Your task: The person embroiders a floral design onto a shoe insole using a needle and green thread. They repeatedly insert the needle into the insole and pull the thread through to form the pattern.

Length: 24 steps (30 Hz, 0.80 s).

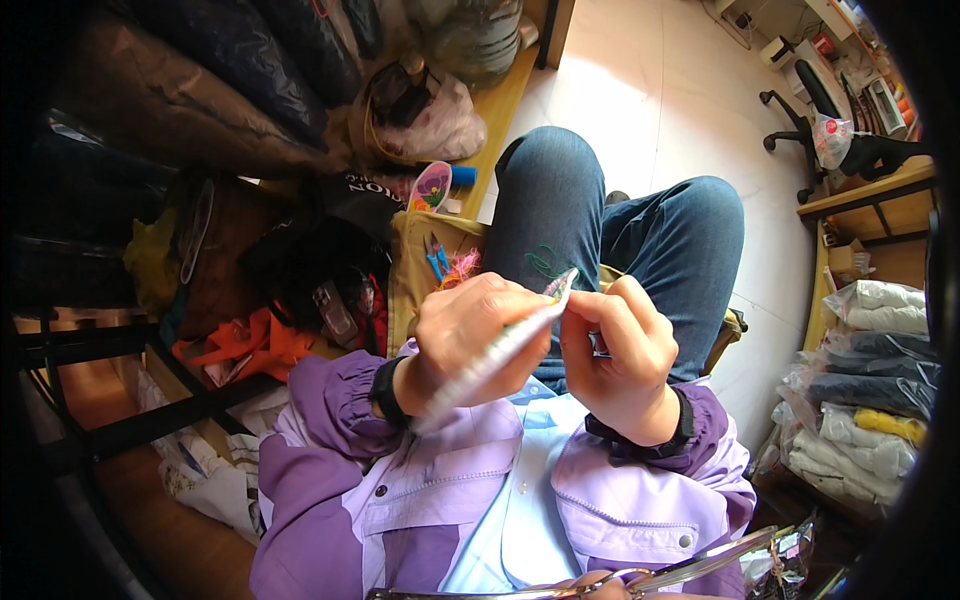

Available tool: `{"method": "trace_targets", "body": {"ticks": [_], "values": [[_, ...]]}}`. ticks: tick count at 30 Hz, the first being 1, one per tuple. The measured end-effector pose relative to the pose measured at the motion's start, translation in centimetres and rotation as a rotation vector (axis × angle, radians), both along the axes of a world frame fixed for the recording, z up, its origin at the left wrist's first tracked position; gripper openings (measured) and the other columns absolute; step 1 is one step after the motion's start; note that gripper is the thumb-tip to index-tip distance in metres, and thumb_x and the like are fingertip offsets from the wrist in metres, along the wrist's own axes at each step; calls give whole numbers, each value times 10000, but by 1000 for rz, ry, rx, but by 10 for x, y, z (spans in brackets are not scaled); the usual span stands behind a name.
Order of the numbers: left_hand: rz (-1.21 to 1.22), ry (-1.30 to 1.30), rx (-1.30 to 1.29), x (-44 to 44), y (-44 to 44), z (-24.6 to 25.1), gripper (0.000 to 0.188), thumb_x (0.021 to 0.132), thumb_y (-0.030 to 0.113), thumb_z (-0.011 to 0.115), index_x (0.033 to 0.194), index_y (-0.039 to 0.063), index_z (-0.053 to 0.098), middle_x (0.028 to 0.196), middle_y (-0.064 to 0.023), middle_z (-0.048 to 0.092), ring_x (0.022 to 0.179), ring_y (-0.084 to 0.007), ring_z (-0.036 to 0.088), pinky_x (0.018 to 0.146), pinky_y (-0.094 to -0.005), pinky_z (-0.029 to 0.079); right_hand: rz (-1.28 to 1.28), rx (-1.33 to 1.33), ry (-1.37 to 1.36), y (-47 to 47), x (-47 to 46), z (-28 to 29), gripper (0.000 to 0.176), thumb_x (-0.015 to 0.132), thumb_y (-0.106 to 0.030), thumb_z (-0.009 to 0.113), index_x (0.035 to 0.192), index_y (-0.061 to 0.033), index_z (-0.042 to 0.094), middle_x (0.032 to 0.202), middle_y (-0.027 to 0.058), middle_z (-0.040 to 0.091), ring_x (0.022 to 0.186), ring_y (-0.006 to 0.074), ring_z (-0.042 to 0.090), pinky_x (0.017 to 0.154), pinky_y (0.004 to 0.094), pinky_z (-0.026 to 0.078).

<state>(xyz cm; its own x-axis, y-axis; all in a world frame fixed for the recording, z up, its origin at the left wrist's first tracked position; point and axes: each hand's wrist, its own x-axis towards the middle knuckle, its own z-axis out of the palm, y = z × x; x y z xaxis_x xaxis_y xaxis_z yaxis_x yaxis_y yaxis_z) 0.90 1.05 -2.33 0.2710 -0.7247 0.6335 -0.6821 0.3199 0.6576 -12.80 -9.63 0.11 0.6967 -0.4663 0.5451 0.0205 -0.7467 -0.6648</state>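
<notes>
My left hand (pixel 480 337) grips a thin, light-coloured piece, seen nearly edge-on; it looks like an embroidered insole (pixel 495 352), slanting from the lap up to the right. My right hand (pixel 622 352) pinches at its upper tip, thumb and forefinger together; whether a needle is between them cannot be told. Loose green thread (pixel 546 262) lies over the jeans just beyond the tip. Left of the knee, blue-handled thread snips (pixel 435 258) and a tangle of pink and orange thread (pixel 462 268) rest on khaki cloth (pixel 409 240). An insole with a purple flower (pixel 431 187) lies above them.
A wooden bench or shelf edge (pixel 499 120) holds a plastic bag (pixel 442 124) and a large clear bottle (pixel 480 41). A phone (pixel 334 311) and an orange cloth bag (pixel 259 341) are at the left. Bagged folded clothes (pixel 870 397) and an office chair (pixel 806 127) stand at the right.
</notes>
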Motion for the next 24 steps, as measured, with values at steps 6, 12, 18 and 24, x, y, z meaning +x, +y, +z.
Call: {"method": "trace_targets", "body": {"ticks": [6, 12, 18, 24], "values": [[-1, 612, -4, -5, 8, 1, 349, 734, -74, 774, 1069, 6, 715, 968, -76, 727, 852, -160, 702, 746, -290, 545, 111, 277, 46, -23, -12, 12, 547, 676, -227, 902, 1094, -7, 627, 943, 93, 603, 794, 172, 573, 653, 279, 456], [-124, 547, 23, -6, 8, 5, 310, 748, -56, 769, 1039, 43, 736, 971, -57, 729, 897, -167, 696, 788, -292, 539, 139, 466, 21, -18, -12, -6, 366, 686, -221, 904, 827, -41, 618, 746, 1, 571, 646, 109, 503, 584, 247, 389], [-271, 410, 95, 10, 0, 3, 399, 772, -46, 802, 1123, 14, 622, 968, -81, 672, 861, -143, 651, 750, -268, 515, 316, 945, -64, -15, -6, -17, 367, 884, -359, 747, 870, -15, 619, 823, 4, 579, 692, 76, 484, 629, 227, 398], [-287, 535, 130, 14, -2, 1, 310, 772, -47, 814, 1038, 17, 668, 935, -51, 688, 858, -134, 657, 762, -273, 531, 438, 1253, 62, -25, -5, -14, 226, 970, -196, 635, 908, 21, 636, 867, 20, 590, 797, 84, 517, 752, 229, 413]]}}
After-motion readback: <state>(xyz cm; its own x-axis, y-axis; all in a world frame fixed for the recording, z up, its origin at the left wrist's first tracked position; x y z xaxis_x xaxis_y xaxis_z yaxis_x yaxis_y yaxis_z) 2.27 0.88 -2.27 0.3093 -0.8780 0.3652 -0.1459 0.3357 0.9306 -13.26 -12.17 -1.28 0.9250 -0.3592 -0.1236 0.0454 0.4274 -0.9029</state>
